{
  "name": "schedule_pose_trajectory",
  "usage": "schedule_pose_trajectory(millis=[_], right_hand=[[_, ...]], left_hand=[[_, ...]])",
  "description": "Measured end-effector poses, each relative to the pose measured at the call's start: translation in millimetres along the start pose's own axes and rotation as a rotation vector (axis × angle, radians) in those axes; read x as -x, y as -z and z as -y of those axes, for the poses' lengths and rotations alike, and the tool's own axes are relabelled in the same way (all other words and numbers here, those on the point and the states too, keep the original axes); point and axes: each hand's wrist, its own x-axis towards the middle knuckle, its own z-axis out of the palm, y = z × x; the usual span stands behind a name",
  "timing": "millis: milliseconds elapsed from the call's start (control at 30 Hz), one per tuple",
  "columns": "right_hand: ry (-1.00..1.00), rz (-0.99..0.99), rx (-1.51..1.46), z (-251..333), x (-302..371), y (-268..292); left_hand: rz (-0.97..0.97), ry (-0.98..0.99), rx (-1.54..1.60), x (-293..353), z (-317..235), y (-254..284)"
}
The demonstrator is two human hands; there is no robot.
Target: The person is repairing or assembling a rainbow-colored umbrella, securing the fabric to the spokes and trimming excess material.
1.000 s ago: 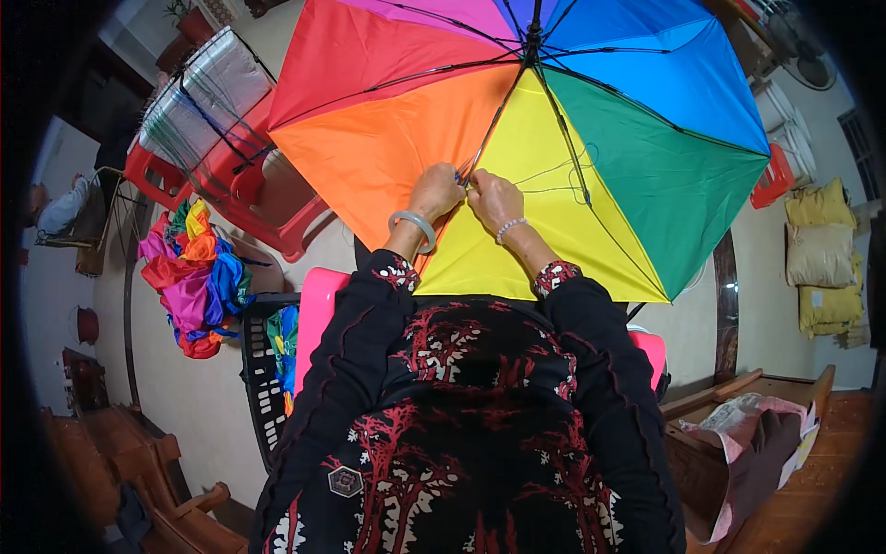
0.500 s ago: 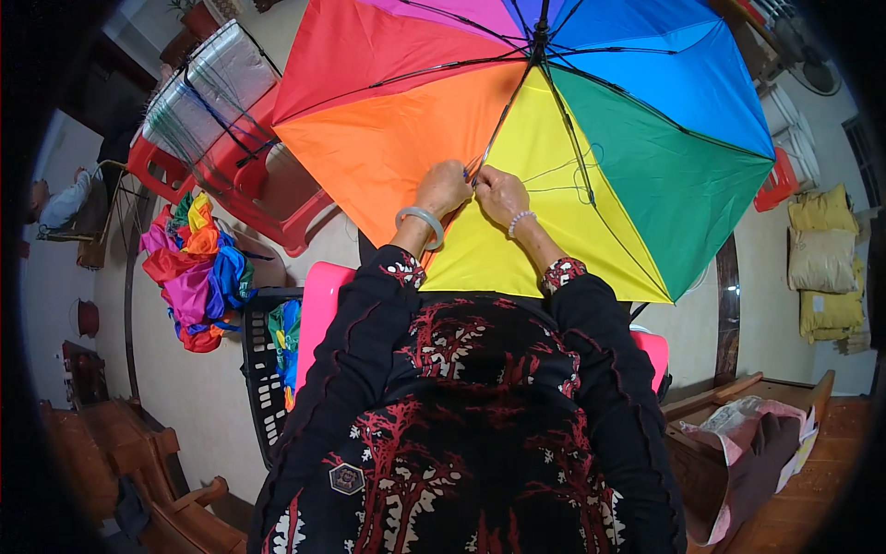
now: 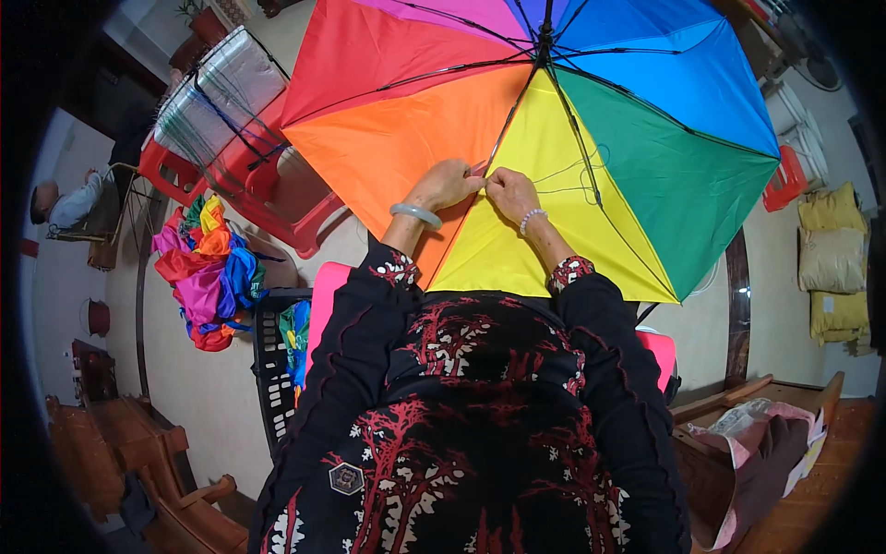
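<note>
Slightly farther right in view than half a second ago: the rainbow umbrella. Spread out, underside showing, near edge by the black printed top. Panels red, orange, yellow, green, blue, violet, pink; thin black ribs meet at a black hub. Left hand lies flatter than before, fingertips at the orange-yellow seam; pinching or not, cannot tell. Right hand, curled, pinches the umbrella there. Dark thread trails over yellow.
</note>
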Motion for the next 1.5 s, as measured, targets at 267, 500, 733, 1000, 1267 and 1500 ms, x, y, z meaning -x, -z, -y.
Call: schedule_pose_trajectory(millis=[267, 500, 733, 1000, 1267, 1500], right_hand=[[-0.041, 0.015, -0.142, -1, 0, 1], [-0.079, 0.102, -0.210, -6, -5, 2], [-0.120, 0.104, -0.384, -7, -4, -4], [-0.347, 0.179, -0.362, 4, -7, 3], [-0.025, -0.047, -0.041, 10, -3, -4], [-0.006, -0.033, 0.175, 21, 3, 2]], left_hand=[[-0.170, -0.133, -0.072, 16, 1, 7], [-0.177, -0.005, -0.417, 30, -22, -5], [-0.268, -0.038, -0.483, 29, -18, -22], [-0.327, -0.061, -0.496, 25, -17, -33], [-0.338, -0.059, -0.514, 27, -23, -30], [-0.313, -0.083, -0.479, 28, -21, -33]])
